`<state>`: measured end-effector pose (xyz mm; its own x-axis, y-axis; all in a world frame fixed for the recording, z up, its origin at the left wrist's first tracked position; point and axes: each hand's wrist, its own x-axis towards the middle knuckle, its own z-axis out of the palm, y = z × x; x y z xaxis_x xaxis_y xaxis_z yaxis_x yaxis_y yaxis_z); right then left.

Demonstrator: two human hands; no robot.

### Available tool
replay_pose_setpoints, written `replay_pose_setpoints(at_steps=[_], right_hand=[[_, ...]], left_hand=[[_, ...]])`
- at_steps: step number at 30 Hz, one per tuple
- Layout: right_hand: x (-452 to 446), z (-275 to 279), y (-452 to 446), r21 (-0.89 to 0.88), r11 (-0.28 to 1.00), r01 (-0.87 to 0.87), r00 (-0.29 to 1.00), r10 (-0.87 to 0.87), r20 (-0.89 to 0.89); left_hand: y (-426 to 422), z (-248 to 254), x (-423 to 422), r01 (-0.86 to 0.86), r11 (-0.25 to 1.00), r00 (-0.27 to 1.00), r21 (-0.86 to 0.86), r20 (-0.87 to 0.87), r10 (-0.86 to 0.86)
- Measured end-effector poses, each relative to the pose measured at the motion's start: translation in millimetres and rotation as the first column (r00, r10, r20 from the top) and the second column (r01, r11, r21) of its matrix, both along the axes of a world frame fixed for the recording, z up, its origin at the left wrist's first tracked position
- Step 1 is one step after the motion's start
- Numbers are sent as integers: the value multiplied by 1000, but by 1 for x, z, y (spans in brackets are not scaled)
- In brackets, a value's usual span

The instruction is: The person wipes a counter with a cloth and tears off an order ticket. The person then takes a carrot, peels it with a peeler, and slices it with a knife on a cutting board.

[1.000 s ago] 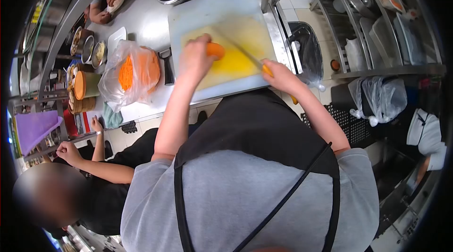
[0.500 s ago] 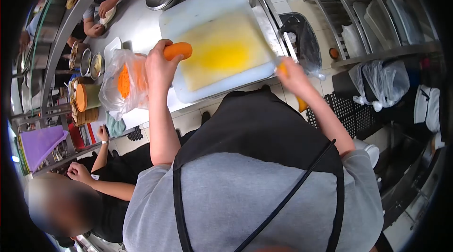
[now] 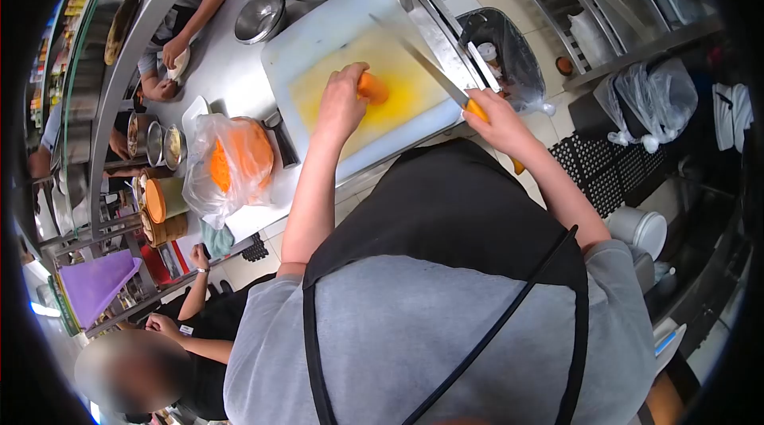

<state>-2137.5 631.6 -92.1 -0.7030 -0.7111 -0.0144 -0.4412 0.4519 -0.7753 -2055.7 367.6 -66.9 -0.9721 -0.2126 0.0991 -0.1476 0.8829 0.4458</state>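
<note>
My left hand (image 3: 342, 100) is closed around a thick orange carrot (image 3: 372, 88), just over the yellow-stained middle of the white cutting board (image 3: 306, 39). The carrot's far end is slightly blurred. At the board's right edge, my right hand (image 3: 500, 121) grips the yellow handle of a long knife (image 3: 436, 73). Its blade slants up and left over the board, apart from the carrot, and the tip is smeared by motion. Left of the board sits a clear plastic bag (image 3: 205, 156) with orange pieces in it. Between bag and board lies a black-handled tool (image 3: 280, 138).
Metal bowls (image 3: 261, 17) stand beyond the board's left corner. A lined bin (image 3: 517, 51) is on the floor to the right, near shelving (image 3: 629, 59). Another person's hands (image 3: 169, 67) work across the table. A person in black (image 3: 211, 313) is at my left.
My left hand has moved right with the carrot, from the board's left edge to its middle. The knife now points up-left over the board. The view has shifted slightly.
</note>
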Motion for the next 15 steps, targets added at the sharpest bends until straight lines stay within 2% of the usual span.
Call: replay_pose_setpoints(at_steps=[1,3,7,9,12,15], right_hand=[[2,-2,-3,29,999,-35,999,35,2],[6,-13,-4,47,998,-41,998,43,-42],[8,-28,-2,90,995,-51,998,54,-23],[10,-29,-3,100,993,-70,997,72,-15],[11,-21,-6,117,988,-105,994,105,1],[12,-20,-9,210,968,-135,991,134,22]], left_hand=[[-2,-2,1,6,1000,1000,-4,4,-6],[-5,-5,3,-19,996,1000,90,-19,21],[-4,4,9,-28,997,991,68,-125,36],[4,13,12,-259,953,957,159,-91,275],[7,9,11,-202,958,955,205,-174,239],[11,9,10,-186,949,951,253,-196,238]])
